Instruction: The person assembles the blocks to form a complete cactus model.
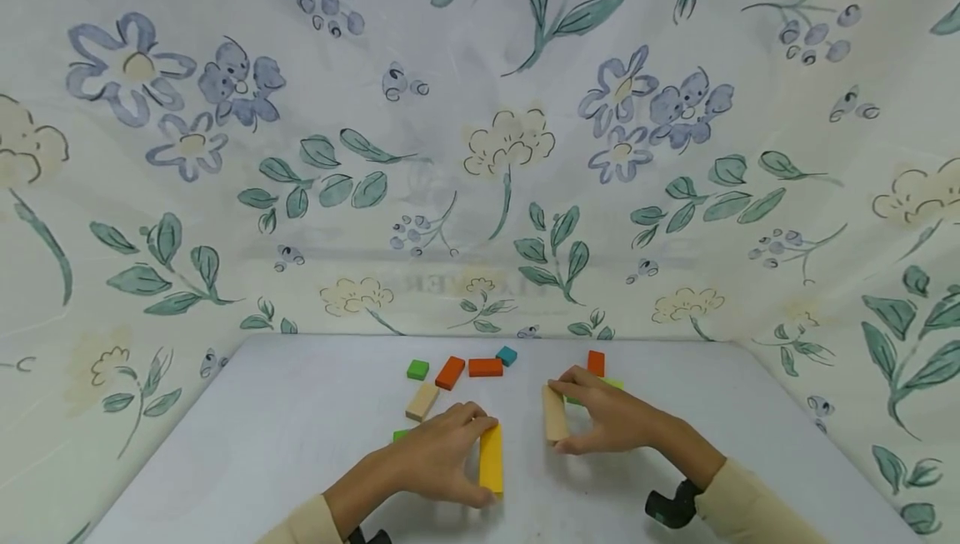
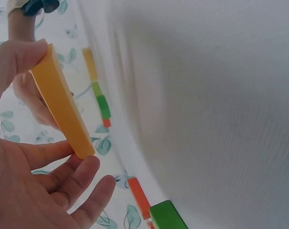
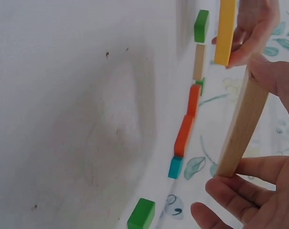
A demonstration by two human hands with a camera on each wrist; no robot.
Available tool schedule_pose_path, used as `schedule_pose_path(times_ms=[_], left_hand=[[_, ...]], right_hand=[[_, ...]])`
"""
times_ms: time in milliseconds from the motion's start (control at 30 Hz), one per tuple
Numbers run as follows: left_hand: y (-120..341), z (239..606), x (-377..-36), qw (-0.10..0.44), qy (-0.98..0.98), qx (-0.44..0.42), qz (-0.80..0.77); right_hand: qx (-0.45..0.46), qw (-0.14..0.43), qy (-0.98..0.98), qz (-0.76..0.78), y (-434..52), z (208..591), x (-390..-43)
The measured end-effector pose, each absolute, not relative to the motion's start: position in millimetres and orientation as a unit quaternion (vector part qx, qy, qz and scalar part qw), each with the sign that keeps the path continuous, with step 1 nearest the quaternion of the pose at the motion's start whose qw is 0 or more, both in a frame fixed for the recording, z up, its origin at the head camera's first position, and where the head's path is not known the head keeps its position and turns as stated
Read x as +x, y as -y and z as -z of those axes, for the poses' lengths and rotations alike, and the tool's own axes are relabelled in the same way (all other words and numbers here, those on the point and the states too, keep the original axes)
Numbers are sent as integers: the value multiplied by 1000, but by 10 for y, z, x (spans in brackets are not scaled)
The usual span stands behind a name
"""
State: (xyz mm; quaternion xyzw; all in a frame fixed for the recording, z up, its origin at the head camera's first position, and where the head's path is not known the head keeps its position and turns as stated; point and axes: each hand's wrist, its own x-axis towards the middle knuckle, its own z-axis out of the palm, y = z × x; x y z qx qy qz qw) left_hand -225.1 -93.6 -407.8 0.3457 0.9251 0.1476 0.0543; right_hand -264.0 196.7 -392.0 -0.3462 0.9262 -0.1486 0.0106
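My left hand [image 1: 442, 454] pinches a long yellow block [image 1: 491, 461] by its two ends, thumb at the near end and fingertips at the far one. A plain wooden block [image 1: 555, 415] is gripped the same way in my right hand [image 1: 618, 419]. The two blocks stand a short gap apart, roughly side by side, over the white table. In the left wrist view the yellow block [image 2: 65, 105] spans from thumb to fingers. The right wrist view shows the wooden block [image 3: 244, 124] tilted, with the left hand behind it.
Beyond the left hand lie a green block [image 1: 417, 370], two orange-red blocks [image 1: 450, 373], a blue block [image 1: 507, 356] and another wooden block [image 1: 422, 402]. A red block [image 1: 596, 363] and a light green block [image 1: 612, 383] are behind the right hand. Flowered cloth [image 1: 510, 194] surrounds the white table [image 1: 247, 427].
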Motion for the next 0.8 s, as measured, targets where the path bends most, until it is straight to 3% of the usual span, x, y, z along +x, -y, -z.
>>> schedule_pose_path(times_ms=[267, 800], left_hand=[[904, 4076, -2213, 72, -923, 347, -151], [826, 4189, -2027, 47, -908, 388, -149]], right_hand=[[-362, 0, -921, 146, -1889, 3936, -2581], [-390, -1, -910, 139, -1851, 3998, -2554]])
